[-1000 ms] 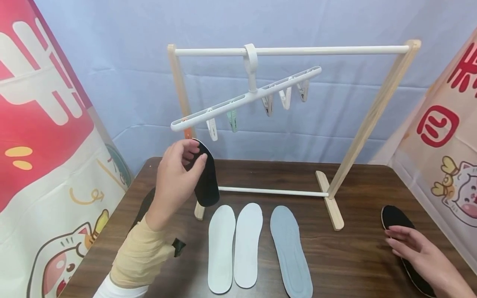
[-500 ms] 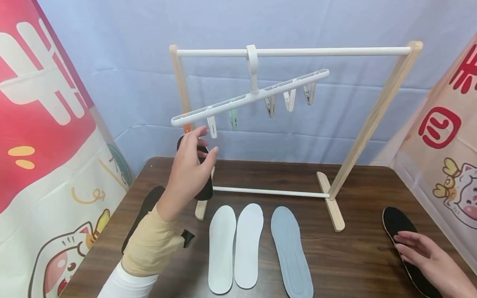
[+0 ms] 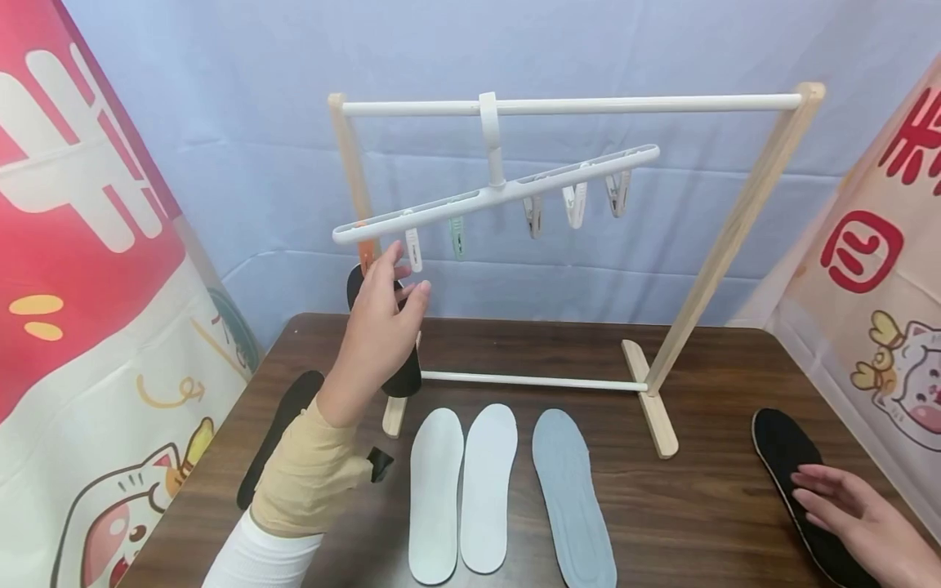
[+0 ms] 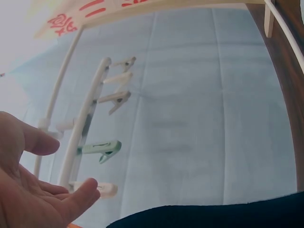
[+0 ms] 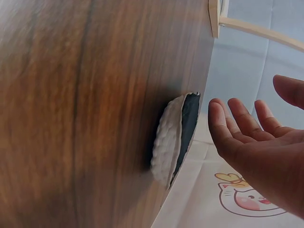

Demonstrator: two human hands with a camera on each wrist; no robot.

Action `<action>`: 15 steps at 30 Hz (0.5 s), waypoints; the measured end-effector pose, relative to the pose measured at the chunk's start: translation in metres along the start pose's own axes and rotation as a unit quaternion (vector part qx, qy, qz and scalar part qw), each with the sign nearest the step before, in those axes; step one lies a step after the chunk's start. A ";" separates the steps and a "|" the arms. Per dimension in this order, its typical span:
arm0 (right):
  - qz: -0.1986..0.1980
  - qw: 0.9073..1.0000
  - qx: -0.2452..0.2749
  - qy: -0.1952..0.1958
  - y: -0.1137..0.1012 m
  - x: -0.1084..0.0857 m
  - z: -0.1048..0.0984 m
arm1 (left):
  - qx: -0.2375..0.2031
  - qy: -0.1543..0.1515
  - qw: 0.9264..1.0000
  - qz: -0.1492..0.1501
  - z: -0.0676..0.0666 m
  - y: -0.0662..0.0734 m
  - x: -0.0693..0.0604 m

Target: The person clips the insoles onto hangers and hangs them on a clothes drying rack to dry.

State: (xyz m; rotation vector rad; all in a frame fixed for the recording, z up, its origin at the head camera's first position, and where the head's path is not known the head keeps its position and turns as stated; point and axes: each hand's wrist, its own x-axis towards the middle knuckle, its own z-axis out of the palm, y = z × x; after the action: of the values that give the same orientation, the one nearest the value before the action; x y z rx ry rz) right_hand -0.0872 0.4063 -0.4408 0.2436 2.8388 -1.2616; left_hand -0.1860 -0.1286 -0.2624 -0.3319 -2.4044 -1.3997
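Note:
A black insole point(image 3: 403, 380) hangs under the orange clip point(image 3: 367, 255) at the left end of the white hanger point(image 3: 441, 208). My left hand point(image 3: 378, 327) is in front of that insole, fingers loosely bent and thumb apart, pinching nothing. Just above its fingertips dangles a white clip point(image 3: 415, 249); a green clip point(image 4: 102, 148) comes after it along the bar. On the right, my right hand point(image 3: 853, 510) hovers over another black insole point(image 3: 782, 437) lying on the table. The right wrist view shows its fingers point(image 5: 244, 118) apart from the insole's pale underside point(image 5: 167, 142).
Two white insoles point(image 3: 435, 498) and a grey-blue insole point(image 3: 573, 498) lie on the brown table point(image 3: 684, 523). Another black insole point(image 3: 283, 433) is partly behind the left forearm. The hanger hooks over the top rod of a wooden rack point(image 3: 706, 278), with several clips on its right half.
My left hand has let go of the black insole, which now hangs from the orange clip, and shifted slightly right. The hanger has turned a little. My right hand has drifted slightly right.

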 end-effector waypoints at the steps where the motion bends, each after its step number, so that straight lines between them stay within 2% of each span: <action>1: 0.001 1.000 -0.001 -0.001 0.001 0.000 -0.001 | 0.004 0.000 1.000 -0.003 0.000 0.000 0.001; 9: 0.031 0.999 -0.012 -0.023 0.009 0.003 -0.007 | 0.031 0.004 1.000 -0.004 0.002 -0.002 0.008; 12: 0.026 1.000 -0.010 -0.013 0.013 0.003 -0.008 | 0.029 0.003 1.000 -0.012 0.003 -0.002 0.012; 15: 0.002 1.000 -0.001 0.009 0.018 0.002 -0.009 | 0.031 -0.002 0.999 -0.022 0.004 -0.001 0.015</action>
State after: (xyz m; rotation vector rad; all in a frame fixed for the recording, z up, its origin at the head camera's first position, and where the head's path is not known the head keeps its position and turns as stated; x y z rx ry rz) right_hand -0.0861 0.4245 -0.4481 0.2600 2.8526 -1.2629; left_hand -0.2006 -0.1250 -0.2589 -0.2683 -2.4653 -1.3411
